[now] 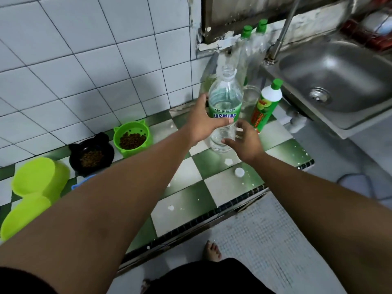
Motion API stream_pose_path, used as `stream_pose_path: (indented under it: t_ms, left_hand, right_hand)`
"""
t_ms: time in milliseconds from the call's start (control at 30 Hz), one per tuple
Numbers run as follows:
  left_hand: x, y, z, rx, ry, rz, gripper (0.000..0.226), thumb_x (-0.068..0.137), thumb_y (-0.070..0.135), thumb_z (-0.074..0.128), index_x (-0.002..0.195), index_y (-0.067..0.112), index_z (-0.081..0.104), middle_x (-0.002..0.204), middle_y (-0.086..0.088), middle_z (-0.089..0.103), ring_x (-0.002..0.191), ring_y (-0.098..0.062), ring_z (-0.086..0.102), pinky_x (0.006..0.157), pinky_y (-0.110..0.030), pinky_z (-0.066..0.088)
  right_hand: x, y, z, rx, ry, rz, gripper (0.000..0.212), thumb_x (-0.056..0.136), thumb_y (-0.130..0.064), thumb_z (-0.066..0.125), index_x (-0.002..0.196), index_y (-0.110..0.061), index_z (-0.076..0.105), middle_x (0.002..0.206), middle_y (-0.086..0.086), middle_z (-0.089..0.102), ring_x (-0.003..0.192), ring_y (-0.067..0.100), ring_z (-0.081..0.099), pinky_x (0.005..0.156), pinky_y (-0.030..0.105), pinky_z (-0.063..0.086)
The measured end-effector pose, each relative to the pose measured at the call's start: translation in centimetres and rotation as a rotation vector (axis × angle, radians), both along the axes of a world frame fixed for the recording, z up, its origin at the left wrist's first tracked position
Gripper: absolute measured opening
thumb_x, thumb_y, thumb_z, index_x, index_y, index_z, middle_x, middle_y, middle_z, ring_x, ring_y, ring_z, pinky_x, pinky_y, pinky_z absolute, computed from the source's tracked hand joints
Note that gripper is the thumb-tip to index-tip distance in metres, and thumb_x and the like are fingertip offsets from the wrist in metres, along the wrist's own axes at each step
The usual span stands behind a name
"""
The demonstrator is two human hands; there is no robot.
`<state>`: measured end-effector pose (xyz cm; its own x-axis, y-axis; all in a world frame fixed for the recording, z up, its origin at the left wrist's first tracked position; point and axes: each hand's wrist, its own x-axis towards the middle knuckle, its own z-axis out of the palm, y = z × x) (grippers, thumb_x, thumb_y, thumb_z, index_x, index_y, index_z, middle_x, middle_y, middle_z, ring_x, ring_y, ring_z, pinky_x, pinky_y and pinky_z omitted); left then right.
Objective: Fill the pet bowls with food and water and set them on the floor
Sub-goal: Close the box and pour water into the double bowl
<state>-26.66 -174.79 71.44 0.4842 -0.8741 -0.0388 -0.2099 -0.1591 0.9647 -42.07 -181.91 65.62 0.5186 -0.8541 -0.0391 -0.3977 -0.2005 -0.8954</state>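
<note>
A clear water bottle (225, 96) with a green label stands uncapped on the green-and-white checked counter (222, 187). My left hand (201, 122) grips its left side at the label, thumb across the front. My right hand (244, 139) is beside the bottle's lower part with fingers spread and relaxed, fingertips at the plastic. The bottle's white cap (239, 172) lies on the counter near my right wrist. A green cat-eared bowl (132, 137) and a black cat-eared bowl (92, 154), both holding brown kibble, sit by the tiled wall to the left.
Two lime-green bowls (40, 177) lie at the far left. A green-capped dish soap bottle (267, 105), a glass jar (251, 96) and taller bottles (252, 49) crowd behind the water bottle. A steel sink (339, 81) is at right. My bare foot (212, 250) is on the floor.
</note>
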Motion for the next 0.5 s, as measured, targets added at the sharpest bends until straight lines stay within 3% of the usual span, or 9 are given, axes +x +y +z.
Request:
stream_pose_path:
  t_ms: [67,200,300,400,500]
  left_hand:
    - [-0.2,-0.7,-0.4,0.012,-0.001,-0.019,0.088,0.061,0.025,0.097,0.134,0.022,0.048,0.124,0.007,0.066,0.111,-0.009,0.065,0.096,-0.040,0.058]
    - [-0.7,-1.5,-1.0,0.031,-0.027,-0.043,0.093,0.057,0.030,0.098,0.135,0.027,0.047,0.125,0.010,0.065,0.112,-0.007,0.063,0.100,-0.041,0.055]
    - [-1.1,-1.9,-1.5,0.026,-0.042,-0.051,0.097,0.052,0.034,0.099,0.134,0.032,0.048,0.123,0.014,0.065,0.113,-0.009,0.065,0.099,-0.043,0.056]
    - [-1.1,-2.0,-1.6,0.041,-0.035,-0.090,0.095,0.055,0.031,0.099,0.135,0.031,0.047,0.121,0.020,0.062,0.115,-0.009,0.064,0.101,-0.041,0.056]
    - [-0.9,-1.7,-1.9,0.055,-0.009,-0.120,0.100,0.051,0.038,0.099,0.137,0.030,0.047,0.130,0.013,0.063,0.119,-0.011,0.064,0.102,-0.042,0.055]
  right_hand:
    - [-0.3,-0.4,-0.3,0.017,0.008,-0.010,0.065,0.075,-0.010,0.085,0.130,-0.006,0.051,0.116,0.003,0.062,0.089,0.004,0.061,0.083,0.021,0.054]
    - [-0.9,-1.1,-0.9,0.042,0.012,-0.021,0.060,0.078,-0.008,0.082,0.129,-0.005,0.051,0.114,0.003,0.062,0.086,0.000,0.059,0.069,0.003,0.046]
    - [-1.4,-1.3,-1.3,0.047,0.003,-0.016,0.054,0.080,-0.006,0.080,0.127,-0.006,0.052,0.113,0.005,0.064,0.087,-0.005,0.059,0.068,0.000,0.045]
    - [-1.7,-1.2,-1.3,0.054,-0.002,-0.015,0.055,0.082,-0.008,0.079,0.128,-0.010,0.051,0.113,-0.001,0.062,0.088,-0.008,0.057,0.071,0.002,0.044]
    - [-1.8,-1.0,-1.2,0.043,0.008,-0.010,0.057,0.082,-0.010,0.080,0.130,-0.011,0.049,0.111,-0.005,0.057,0.089,-0.004,0.056,0.078,0.011,0.045]
